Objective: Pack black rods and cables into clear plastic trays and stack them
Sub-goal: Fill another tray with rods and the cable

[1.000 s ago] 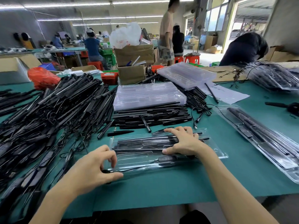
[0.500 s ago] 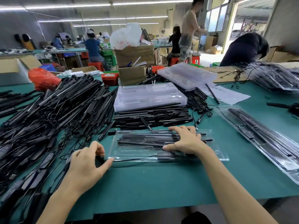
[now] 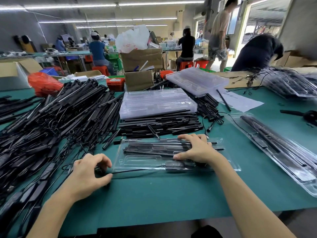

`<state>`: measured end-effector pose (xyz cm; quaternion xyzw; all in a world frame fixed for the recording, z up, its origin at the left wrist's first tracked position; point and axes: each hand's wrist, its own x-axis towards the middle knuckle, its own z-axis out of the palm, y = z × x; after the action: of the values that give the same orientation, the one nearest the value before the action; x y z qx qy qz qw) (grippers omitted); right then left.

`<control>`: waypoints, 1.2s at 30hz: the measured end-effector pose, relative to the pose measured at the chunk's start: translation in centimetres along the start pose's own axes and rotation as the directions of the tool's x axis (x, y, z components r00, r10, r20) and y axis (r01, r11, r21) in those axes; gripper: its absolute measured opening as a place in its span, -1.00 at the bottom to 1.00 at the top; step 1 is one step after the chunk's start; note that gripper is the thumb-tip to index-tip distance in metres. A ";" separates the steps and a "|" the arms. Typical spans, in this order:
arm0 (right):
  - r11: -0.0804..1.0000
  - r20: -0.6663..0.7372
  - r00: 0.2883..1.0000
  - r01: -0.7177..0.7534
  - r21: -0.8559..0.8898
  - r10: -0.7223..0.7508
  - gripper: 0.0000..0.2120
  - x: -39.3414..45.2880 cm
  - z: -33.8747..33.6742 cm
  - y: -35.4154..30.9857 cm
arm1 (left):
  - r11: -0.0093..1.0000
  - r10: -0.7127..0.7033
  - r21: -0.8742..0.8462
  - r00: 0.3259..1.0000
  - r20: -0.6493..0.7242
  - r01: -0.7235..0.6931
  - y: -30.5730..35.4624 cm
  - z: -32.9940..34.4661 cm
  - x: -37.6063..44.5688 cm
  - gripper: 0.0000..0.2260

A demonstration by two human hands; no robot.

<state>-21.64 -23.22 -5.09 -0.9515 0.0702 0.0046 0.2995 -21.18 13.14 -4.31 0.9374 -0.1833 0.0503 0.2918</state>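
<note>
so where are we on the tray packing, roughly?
Done: filled trays lie at the right of the table. In hand: the right hand presses on rods in the front tray, while the left hand pinches the cable at the tray's left end, not fully tucked in. Left: the big loose pile, rods and empty trays remain, so most is still ahead.

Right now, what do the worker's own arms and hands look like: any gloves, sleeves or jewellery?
Both arms are bare from where they enter the picture: no sleeves show. The left hand and the right hand wear no gloves, and no rings, watch or bracelet can be seen. The nails look short and plain.
</note>
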 end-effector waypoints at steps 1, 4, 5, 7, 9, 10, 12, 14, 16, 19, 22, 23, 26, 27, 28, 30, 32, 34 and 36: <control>1.000 0.006 1.000 0.003 0.008 -0.003 -0.24 -0.1 -0.1 0.0 | 1.000 0.000 -0.007 1.000 -0.011 0.000 0.0 -0.1 0.0 -0.76; 1.000 0.031 1.000 0.002 0.021 -0.002 -0.26 -0.1 -0.4 0.2 | 0.999 0.039 0.001 0.996 -0.076 -0.039 0.1 0.2 0.2 -0.77; 1.000 0.038 0.999 0.000 0.029 -0.001 -0.26 -0.2 -0.5 0.2 | 0.999 0.040 0.005 0.994 -0.105 -0.040 0.2 0.4 0.3 -0.77; 0.999 0.046 0.999 0.002 0.042 -0.004 -0.26 -0.2 -0.6 0.3 | 1.000 0.019 0.004 0.986 -0.163 -0.019 0.1 0.9 0.4 -0.77; 0.999 0.052 0.999 0.004 0.046 -0.006 -0.27 -0.2 -0.7 0.3 | 1.000 -0.020 -0.002 0.979 -0.203 0.020 0.2 1.4 0.6 -0.76; 0.999 0.053 0.999 0.006 0.048 -0.008 -0.27 -0.2 -0.7 0.3 | 0.999 -0.043 0.000 0.975 -0.217 0.044 0.2 1.5 0.7 -0.78; 0.999 0.049 0.999 0.010 0.046 -0.012 -0.27 -0.3 -0.7 0.3 | 0.995 -0.085 0.030 0.966 -0.244 0.095 0.4 1.9 1.0 -0.84; 0.999 0.040 0.999 0.011 0.035 -0.013 -0.25 -0.2 -0.7 0.2 | 0.991 -0.096 0.062 0.942 -0.321 0.122 0.5 1.9 0.9 -0.89; 1.000 0.032 0.999 0.004 0.028 -0.005 -0.20 -0.1 -0.5 0.2 | 0.985 -0.119 0.062 0.901 -0.417 0.159 0.9 1.6 0.3 -0.83; 1.000 0.023 1.000 0.000 -0.014 0.001 -0.14 0.2 -0.5 0.3 | 0.906 -0.305 0.196 0.901 -0.309 0.374 2.2 1.4 -0.7 -0.54; 0.995 -0.011 1.000 0.022 -0.097 -0.024 -0.12 0.6 -0.3 0.3 | 0.823 -0.445 0.349 0.890 -0.095 0.448 4.0 2.8 -1.2 -0.31; 0.988 -0.040 0.998 0.037 -0.150 -0.043 -0.12 0.6 -0.1 0.3 | 0.824 -0.454 0.342 0.887 -0.078 0.452 4.6 3.4 -1.1 -0.30; 0.961 -0.099 0.989 0.083 -0.263 -0.112 -0.12 0.4 0.6 0.4 | 0.828 -0.456 0.292 0.878 -0.143 0.478 6.4 4.7 -0.6 -0.41; 0.961 -0.100 0.987 0.094 -0.259 -0.123 -0.10 0.3 0.7 0.4 | 0.828 -0.461 0.272 0.872 -0.165 0.490 6.8 5.0 -0.4 -0.45; 0.966 -0.099 0.987 0.097 -0.238 -0.123 -0.07 0.3 0.8 0.4 | 0.827 -0.468 0.256 0.865 -0.182 0.501 7.3 5.1 -0.2 -0.48; 0.980 -0.095 0.991 0.076 -0.184 -0.095 -0.04 0.3 0.5 0.2 | 0.820 -0.486 0.234 0.851 -0.201 0.523 7.9 5.4 -0.1 -0.50; 0.989 -0.088 0.995 0.041 -0.144 -0.054 -0.15 0.4 0.3 0.1 | 0.822 -0.507 0.181 0.839 -0.200 0.540 8.2 5.7 -0.2 -0.54; 0.995 -0.101 0.994 0.021 -0.095 -0.031 -0.36 0.6 0.3 0.2 | 0.832 -0.523 0.084 0.826 -0.208 0.548 8.2 6.1 -0.4 -0.61; 0.998 -0.118 0.993 0.013 -0.064 -0.020 -0.49 0.6 0.3 0.2 | 0.842 -0.538 -0.077 0.822 -0.186 0.534 8.2 6.5 -0.6 -0.68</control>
<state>-21.06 -23.30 -5.53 -0.9596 0.0797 -0.0522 0.2646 -24.91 3.42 -5.44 0.9380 0.1170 0.0585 0.3210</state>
